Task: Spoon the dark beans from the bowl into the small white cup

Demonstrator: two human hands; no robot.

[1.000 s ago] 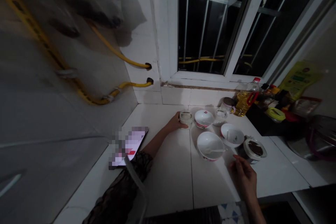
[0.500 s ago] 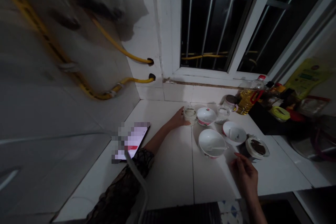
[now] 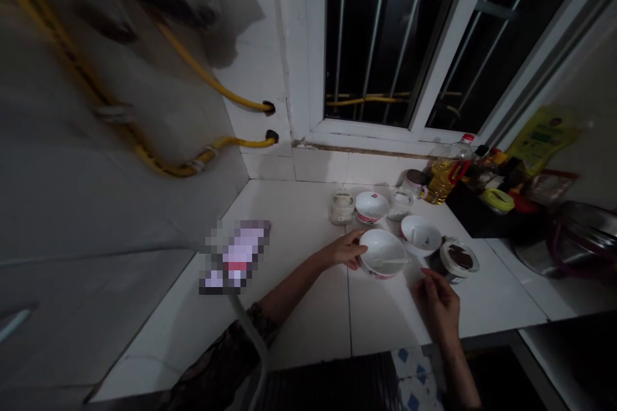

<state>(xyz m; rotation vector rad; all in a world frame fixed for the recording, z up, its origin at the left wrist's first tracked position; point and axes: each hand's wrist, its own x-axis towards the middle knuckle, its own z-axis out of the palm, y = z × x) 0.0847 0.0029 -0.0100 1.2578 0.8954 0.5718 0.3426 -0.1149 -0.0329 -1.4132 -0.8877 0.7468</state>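
A white bowl (image 3: 380,245) with a red pattern on its outside stands on the counter, a pale spoon (image 3: 391,262) lying in it. My left hand (image 3: 346,250) grips its left rim, thumb at the inside edge and fingers under the outer wall. To the right of the bowl, my right hand (image 3: 441,305) is held just over the counter, its fingers curled together with nothing visible in them. Close beyond that hand is a jar of dark contents (image 3: 457,258). A second bowl (image 3: 420,236), also with a spoon, sits behind, between the jar and the gripped bowl.
Along the back stand a lidded jar (image 3: 342,207), another bowl (image 3: 371,207), a clear jar (image 3: 400,204) and an oil bottle (image 3: 441,180). A phone (image 3: 238,257) lies at left under a cable (image 3: 248,321). Farther right is a metal pot (image 3: 583,244).
My left hand has let go of the lidded jar at the back and come nearer to take the bowl's left rim. My right hand stays beside the bowl. The view has shifted slightly.
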